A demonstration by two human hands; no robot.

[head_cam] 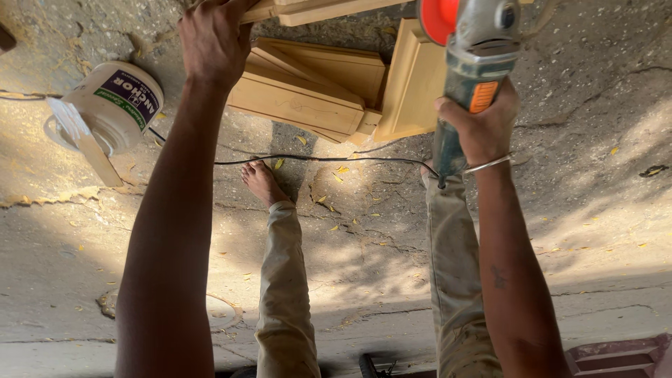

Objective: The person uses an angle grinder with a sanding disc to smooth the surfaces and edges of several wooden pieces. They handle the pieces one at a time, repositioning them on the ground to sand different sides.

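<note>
My left hand grips the edge of a light wooden piece at the top of the view. My right hand is closed around the body of a grey-green angle grinder with an orange disc guard near the top edge. The grinder's black cord runs left across the ground. Below the grinder lie more pale wooden panels and a box-like wooden part. My legs and a bare foot show beneath.
A white plastic tub with a flat wooden stick lies on its side at the left. The cracked concrete ground is strewn with small yellow leaves. A dark reddish object sits at the bottom right corner.
</note>
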